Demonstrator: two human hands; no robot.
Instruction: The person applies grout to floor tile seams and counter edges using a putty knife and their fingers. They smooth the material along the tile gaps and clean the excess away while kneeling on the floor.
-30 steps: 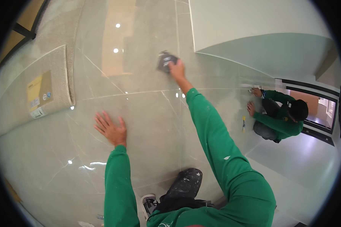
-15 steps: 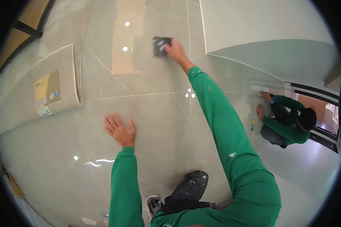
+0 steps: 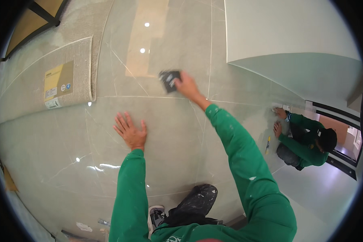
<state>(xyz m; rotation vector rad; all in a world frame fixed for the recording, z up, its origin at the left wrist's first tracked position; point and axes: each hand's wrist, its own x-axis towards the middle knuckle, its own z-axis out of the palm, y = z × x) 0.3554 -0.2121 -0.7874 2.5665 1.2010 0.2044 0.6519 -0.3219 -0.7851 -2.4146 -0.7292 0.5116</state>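
Observation:
My right hand (image 3: pixel 186 85) grips a dark grey, flat square pad with pale print (image 3: pixel 170 81), blurred by motion, against the glossy grey tiled floor (image 3: pixel 169 133). The thumb lies across the pad's face; its underside is hidden. Lower and to the left, my left hand (image 3: pixel 131 131) rests flat on the tiles with its fingers spread and nothing in them. Thin white veins and tile joints cross the floor between and around both hands.
A folded beige rug (image 3: pixel 78 92) with a yellow label (image 3: pixel 57 82) lies at the left. A white wall block (image 3: pixel 286 28) stands at the upper right. At the right a co-worker in green (image 3: pixel 304 139) crouches, hands on the floor, near a yellow tube (image 3: pixel 268 144).
My right hand has swept the pad back toward me, from the upper middle to nearer the tile joint. My left hand stays flat on the floor. The view has shifted slightly.

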